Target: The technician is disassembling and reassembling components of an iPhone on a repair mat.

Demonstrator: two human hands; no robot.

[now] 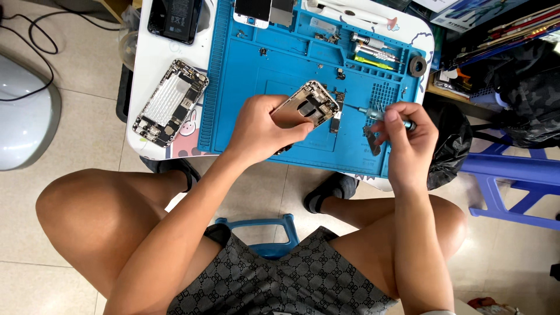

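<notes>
My left hand (263,127) grips an opened phone housing (309,104), tilted up above the blue repair mat (245,76). Its inner parts face me. My right hand (406,135) holds a small teal-handled screwdriver (379,114), with the tip pointing left toward the housing's right edge. A small dark part (336,119) lies on the mat just beside the housing. A thin metal piece (373,144) sits under my right fingers.
Another stripped phone chassis (171,102) lies on the white table at left. A black battery (175,18) and a phone screen (253,11) rest at the back. Screwdriver bits (373,49) and a tape roll (417,66) occupy the mat's right trays. A blue plastic stool (513,175) stands at right.
</notes>
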